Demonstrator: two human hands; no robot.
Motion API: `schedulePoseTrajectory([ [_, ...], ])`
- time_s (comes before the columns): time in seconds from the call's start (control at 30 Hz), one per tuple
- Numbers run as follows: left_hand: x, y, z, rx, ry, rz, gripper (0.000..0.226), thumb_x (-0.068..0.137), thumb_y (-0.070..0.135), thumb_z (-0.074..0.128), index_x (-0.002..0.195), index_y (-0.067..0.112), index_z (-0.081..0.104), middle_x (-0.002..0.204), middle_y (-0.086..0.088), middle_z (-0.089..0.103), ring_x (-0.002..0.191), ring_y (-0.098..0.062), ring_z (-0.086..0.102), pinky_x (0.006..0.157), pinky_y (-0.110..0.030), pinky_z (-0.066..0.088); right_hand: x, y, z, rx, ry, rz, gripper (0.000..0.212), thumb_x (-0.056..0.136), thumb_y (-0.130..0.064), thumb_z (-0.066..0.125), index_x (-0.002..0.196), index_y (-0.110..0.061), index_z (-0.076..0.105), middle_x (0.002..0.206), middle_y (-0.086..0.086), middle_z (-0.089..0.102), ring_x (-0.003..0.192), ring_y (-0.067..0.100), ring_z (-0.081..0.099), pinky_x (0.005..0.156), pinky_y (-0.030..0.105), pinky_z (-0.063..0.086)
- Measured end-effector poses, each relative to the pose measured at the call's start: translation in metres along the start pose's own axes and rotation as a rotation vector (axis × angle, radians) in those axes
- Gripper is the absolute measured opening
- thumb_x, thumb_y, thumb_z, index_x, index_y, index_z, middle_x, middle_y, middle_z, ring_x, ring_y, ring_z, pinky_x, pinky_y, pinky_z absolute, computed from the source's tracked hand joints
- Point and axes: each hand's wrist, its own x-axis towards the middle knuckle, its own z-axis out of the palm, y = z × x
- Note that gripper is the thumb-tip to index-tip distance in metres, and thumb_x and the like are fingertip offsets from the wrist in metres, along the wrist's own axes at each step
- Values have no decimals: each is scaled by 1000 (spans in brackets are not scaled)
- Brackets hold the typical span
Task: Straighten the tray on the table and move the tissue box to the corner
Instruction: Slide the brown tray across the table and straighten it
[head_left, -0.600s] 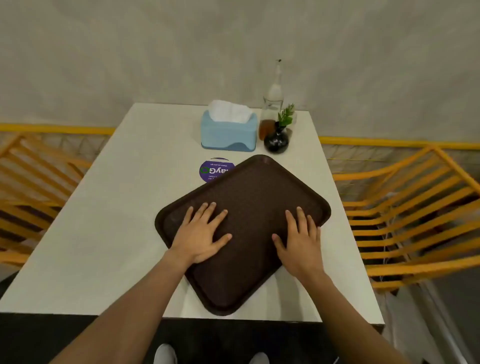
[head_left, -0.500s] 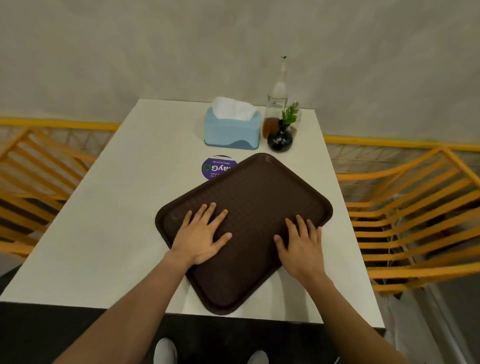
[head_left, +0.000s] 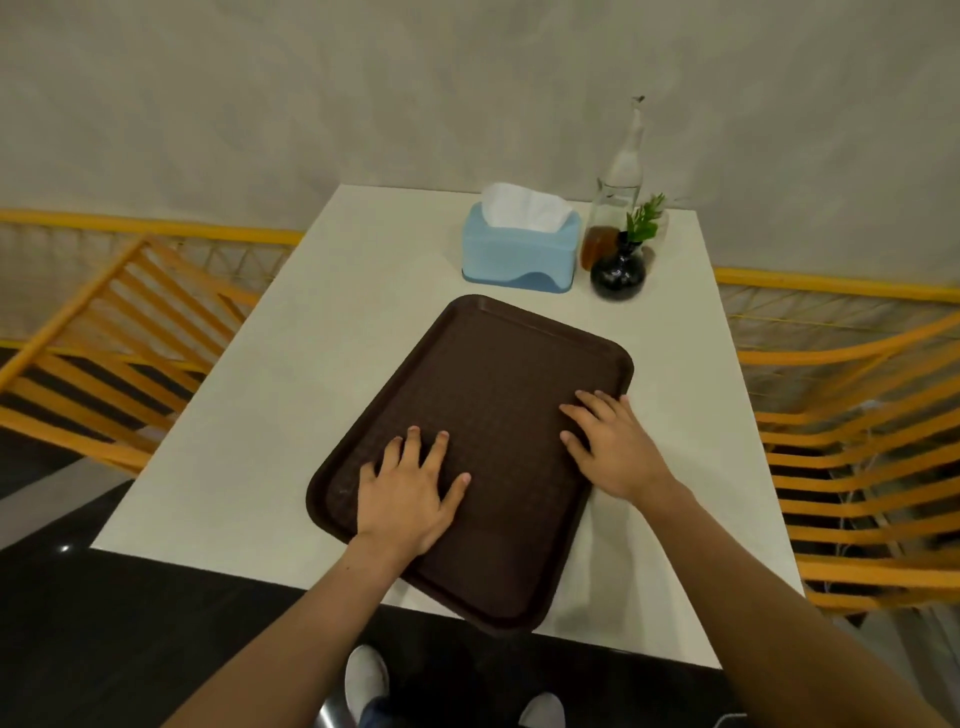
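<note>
Tray rotated nearer square on tabletop, still skewed, near corner overhanging; left hand and right hand pressed flat, fingers spread; tissue box unmoved.

tray turned clockwise — nearer square, purple sticker now covered

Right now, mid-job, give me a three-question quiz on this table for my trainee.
1. True or false: both hands lie flat on the tray.
2. What stands right of the tissue box? A) vase B) cup C) plate
3. Fill in: the tray's near corner sticks out past the table's ___ edge.

Key: 1 true: left hand and right hand press it, palms down. 2 A, the vase. 3 near.
</note>
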Motion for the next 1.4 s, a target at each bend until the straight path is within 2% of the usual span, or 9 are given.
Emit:
schedulePoseTrajectory([
  [0.1,4,-14,-9,-25,-24,-7,71,93,67,19,155,34,22,156,-4,35,140,-29,34,105,-55,37,10,-12,-1,59,115,4,43,102,-33,55,140,-13,58,158,10,40,147,32,31,122,44,24],
  [0.2,15,-37,-19,-67,72,93,59,98,44,35,154,27,28,138,-3,53,122,-26,51,99,-46,45,3,-28,-3,222,386,67,31,101,-23,59,130,-15,65,152,5,46,136,22,42,109,33,37],
  [0.27,25,-56,-24,-58,155,170,56,94,25,48,149,22,41,131,-4,59,115,-27,57,95,-42,48,-9,-39,-5,338,514,159,26,102,-27,54,124,-23,67,141,-4,49,120,6,50,101,23,42],
  [0.33,38,-77,-27,-54,226,164,55,88,13,56,143,16,52,132,-7,60,116,-30,58,96,-43,48,-25,-49,-1,386,558,278,28,101,-35,49,124,-29,64,127,-7,50,101,7,58,85,14,45],
  [0.47,54,-111,-21,-50,206,146,50,93,15,53,143,12,52,122,-8,64,106,-31,59,89,-42,49,-42,-65,21,291,345,628,51,101,-47,48,146,-22,45,138,7,51,108,29,65,85,38,54],
  [0.57,58,-127,-11,-75,211,196,50,95,13,55,145,11,50,116,-5,68,102,-29,62,86,-40,51,-39,-79,28,239,268,665,51,105,-40,45,150,-17,41,141,10,58,119,35,63,97,52,51],
  [0.8,53,-154,3,-170,262,175,54,96,13,51,150,14,44,149,-6,52,141,-30,42,119,-47,27,-12,-118,38,103,311,691,42,105,-19,39,146,-10,44,124,15,66,107,39,63,90,55,48],
  [1.0,45,-192,4,-216,212,94,55,102,21,40,156,19,29,159,-2,37,151,-27,23,123,-48,16,10,-153,47,44,355,620,46,104,-20,42,149,-12,45,115,17,66,101,41,60,87,55,48],
  [1.4,36,-272,5,-237,219,-55,58,100,17,45,156,19,30,157,0,41,149,-24,27,121,-45,21,63,-217,67,44,268,546,47,102,-24,47,148,-13,45,139,16,53,127,40,46,105,61,35],
])
